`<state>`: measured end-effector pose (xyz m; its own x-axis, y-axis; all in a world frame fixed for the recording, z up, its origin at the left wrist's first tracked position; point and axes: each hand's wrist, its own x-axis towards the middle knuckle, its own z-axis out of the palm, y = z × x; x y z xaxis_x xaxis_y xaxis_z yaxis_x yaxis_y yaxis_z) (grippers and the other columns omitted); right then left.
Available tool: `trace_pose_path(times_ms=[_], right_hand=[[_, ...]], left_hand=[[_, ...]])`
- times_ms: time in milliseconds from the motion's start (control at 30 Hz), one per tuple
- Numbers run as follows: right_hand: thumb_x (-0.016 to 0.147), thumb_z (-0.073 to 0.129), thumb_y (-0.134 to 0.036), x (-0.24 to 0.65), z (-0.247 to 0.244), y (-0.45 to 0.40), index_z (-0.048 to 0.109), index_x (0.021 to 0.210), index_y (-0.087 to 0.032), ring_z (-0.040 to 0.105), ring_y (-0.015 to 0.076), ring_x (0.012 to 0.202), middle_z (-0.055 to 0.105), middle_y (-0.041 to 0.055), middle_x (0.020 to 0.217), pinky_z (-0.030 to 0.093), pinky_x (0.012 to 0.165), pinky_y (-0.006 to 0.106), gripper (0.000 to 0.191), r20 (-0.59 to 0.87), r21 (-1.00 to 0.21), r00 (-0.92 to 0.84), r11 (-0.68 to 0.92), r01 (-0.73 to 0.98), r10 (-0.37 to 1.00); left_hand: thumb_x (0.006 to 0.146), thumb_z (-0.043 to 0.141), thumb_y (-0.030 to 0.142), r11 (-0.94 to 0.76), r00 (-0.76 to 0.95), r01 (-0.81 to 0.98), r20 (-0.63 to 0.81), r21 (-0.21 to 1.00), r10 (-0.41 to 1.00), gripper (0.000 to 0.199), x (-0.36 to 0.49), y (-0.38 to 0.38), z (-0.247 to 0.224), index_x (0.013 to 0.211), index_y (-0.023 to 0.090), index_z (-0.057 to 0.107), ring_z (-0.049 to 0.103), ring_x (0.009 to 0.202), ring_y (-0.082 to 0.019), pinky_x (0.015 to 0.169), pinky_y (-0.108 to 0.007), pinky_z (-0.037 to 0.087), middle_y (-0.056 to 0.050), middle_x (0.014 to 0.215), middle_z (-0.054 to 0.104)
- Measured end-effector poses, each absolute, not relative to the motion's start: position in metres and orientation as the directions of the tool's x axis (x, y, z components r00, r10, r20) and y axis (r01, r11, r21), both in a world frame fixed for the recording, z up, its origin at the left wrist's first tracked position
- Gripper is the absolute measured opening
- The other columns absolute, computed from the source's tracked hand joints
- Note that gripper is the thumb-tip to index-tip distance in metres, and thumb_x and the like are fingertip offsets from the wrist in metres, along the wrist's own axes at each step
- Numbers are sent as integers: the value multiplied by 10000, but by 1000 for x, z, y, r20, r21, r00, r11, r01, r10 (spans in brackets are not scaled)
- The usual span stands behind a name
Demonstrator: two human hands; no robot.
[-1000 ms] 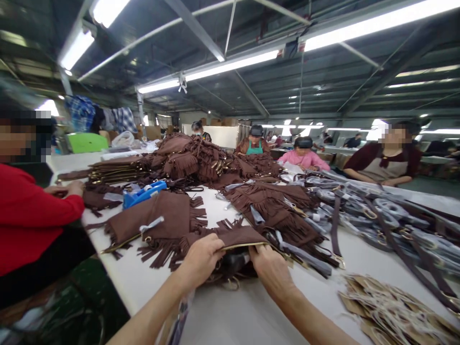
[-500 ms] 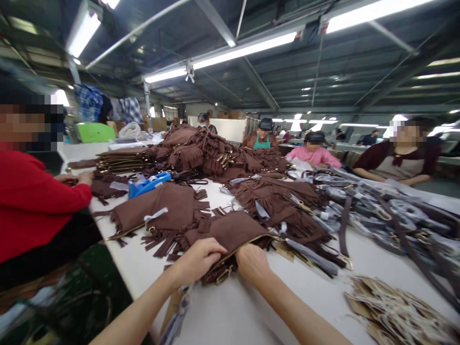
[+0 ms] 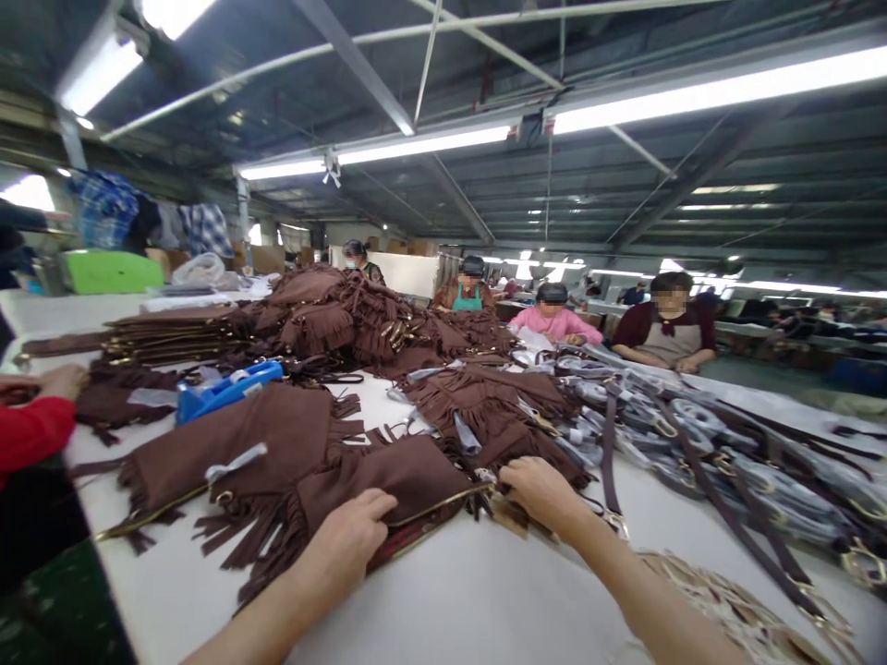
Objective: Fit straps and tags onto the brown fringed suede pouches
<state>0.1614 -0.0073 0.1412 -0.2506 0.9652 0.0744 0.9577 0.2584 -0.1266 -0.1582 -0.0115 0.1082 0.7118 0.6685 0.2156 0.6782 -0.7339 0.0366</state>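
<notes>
A brown fringed bag (image 3: 408, 476) lies on the white table in front of me, its gold zipper edge parted and a dark reddish lining showing. My left hand (image 3: 353, 531) grips the near edge of this bag, fingers on top and thumb hidden. At the bag's right corner, by the zipper's end, my right hand (image 3: 537, 489) is closed with fingertips bent down; what they pinch is hidden. Left of it lies another fringed bag (image 3: 277, 434) with a plastic-wrapped piece (image 3: 236, 462) on it. Brown fringed pieces (image 3: 485, 416) are heaped just beyond my right hand.
Behind are a big pile of brown bags (image 3: 333, 314) and a blue tape dispenser (image 3: 228, 392). Wrapped straps with metal clasps (image 3: 693, 434) cover the right side; corded tags (image 3: 721, 600) lie nearer. A red-sleeved co-worker (image 3: 34, 434) is at left; several people sit across.
My right hand has come away from the bag's opening and moved right to its corner. My left hand stays on the bag. The view has swung right.
</notes>
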Motion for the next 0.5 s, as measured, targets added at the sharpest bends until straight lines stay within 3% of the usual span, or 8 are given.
trace_pose_path(times_ms=[100,200,300,433,500], right_hand=[[819,505,-150,160,149,-13,605,713,-165,646,224,851,680,66,788,479,827,353,147,18,-256,-302,297,920,953],[819,452,-187,158,159,-21,533,672,-184,612,143,609,618,-3,635,494,586,228,168,-66,-435,-358,296,850,931],[788,398,-162,155,166,-29,510,715,-190,560,108,493,570,-35,564,468,467,184,136,-111,-568,-389,263,780,914],[718,474,-172,154,176,-40,518,720,-186,557,93,512,546,-54,581,469,471,176,46,-83,-764,-429,219,607,899],[681,522,-172,157,182,-47,529,713,-181,577,97,533,546,-59,592,466,462,173,34,-98,-830,-429,163,533,898]], left_hand=[[851,449,7,-692,683,719,256,-66,684,268,-165,-5,117,843,149,675,547,1083,-260,870,-366,482,-141,1222,592],[865,450,32,-680,681,724,275,-114,678,250,-154,-13,129,794,153,657,528,1046,-284,881,-432,449,-157,1116,606],[813,474,2,-697,653,715,308,50,692,237,-123,-29,144,784,175,634,518,1027,-249,880,-373,443,-99,1023,602],[804,542,78,-743,638,603,385,289,667,398,-69,-40,159,1165,243,554,541,980,-201,845,-291,470,-45,1083,557],[821,561,119,-772,663,539,396,338,636,358,-48,-36,160,1149,261,575,555,988,-197,852,-279,471,-37,1108,558]])
